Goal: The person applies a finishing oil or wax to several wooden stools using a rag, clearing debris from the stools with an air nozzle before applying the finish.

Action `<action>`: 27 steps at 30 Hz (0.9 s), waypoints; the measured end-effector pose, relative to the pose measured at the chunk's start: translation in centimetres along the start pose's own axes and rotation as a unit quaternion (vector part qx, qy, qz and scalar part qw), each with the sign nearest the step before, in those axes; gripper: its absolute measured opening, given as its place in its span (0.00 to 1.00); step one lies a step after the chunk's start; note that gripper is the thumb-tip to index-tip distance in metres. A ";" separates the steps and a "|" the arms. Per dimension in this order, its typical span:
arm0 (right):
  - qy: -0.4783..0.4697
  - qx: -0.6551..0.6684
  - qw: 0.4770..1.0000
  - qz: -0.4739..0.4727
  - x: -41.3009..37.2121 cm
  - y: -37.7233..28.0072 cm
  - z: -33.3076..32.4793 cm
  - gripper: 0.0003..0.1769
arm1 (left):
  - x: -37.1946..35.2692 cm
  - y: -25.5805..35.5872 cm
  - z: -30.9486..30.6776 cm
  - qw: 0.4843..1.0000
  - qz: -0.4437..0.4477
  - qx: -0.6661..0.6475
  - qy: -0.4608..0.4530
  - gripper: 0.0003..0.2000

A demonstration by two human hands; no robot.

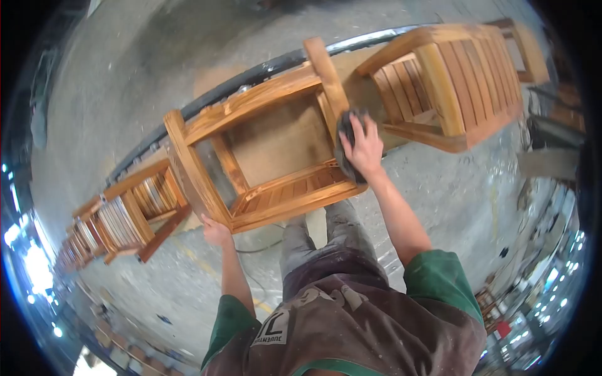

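In front of me a wooden chair [279, 212] lies tipped, its open underside frame facing up and its slats showing inside. My right hand [365, 149] is closed over a dark grey rag [345, 135] and presses it against the chair's right side rail. Part of the rag is hidden under the fingers. At the near left corner of the same chair, my left hand [217, 230] grips the wood, with the thumb on the edge and the other fingers partly hidden.
Another slatted wooden chair [473, 78] lies just to the right. On the left a row of several similar chairs [128, 216] stretches away. Behind them runs a dark rail [251, 74] along the line. A thin cable [260, 249] lies on the concrete floor [439, 194].
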State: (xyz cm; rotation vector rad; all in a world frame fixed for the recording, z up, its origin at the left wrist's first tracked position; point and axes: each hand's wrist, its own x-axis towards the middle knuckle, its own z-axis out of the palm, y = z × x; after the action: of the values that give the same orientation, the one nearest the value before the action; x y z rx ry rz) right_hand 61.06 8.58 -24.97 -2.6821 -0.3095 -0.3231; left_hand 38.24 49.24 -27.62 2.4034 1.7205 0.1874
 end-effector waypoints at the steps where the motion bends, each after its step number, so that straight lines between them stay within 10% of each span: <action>1: 0.043 -0.022 0.999 -0.006 3.4 -0.5 1.1 0.28 | 0.2 -0.7 0.2 1.000 -0.018 0.011 0.003 0.33; 7: 0.103 -0.055 0.992 -0.053 24.0 -0.7 9.2 0.19 | 0.6 -1.1 1.0 0.999 0.028 0.030 0.005 0.34; 9: -0.085 -0.022 0.996 0.004 27.5 -1.1 8.3 0.18 | 0.7 -2.6 1.1 0.998 0.027 0.059 -0.016 0.34; 13: 0.052 -0.018 0.994 -0.089 18.9 -2.1 3.9 0.14 | 0.8 -1.8 0.8 0.999 0.034 0.009 -0.024 0.34; 21: -0.097 -0.196 0.975 -0.020 -9.8 -7.3 -2.6 0.14 | 2.4 -2.9 1.0 0.981 0.095 -0.062 -0.158 0.32; 27: -0.180 0.117 0.973 -0.089 -13.0 -28.0 5.6 0.15 | 5.1 -4.2 1.3 0.919 0.135 -0.186 -0.321 0.30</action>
State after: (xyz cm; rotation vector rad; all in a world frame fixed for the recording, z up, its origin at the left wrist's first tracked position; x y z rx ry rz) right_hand 42.39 33.64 -22.84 -2.4698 -0.6570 0.1469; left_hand 36.27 55.29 -29.80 2.0745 0.9621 -0.2066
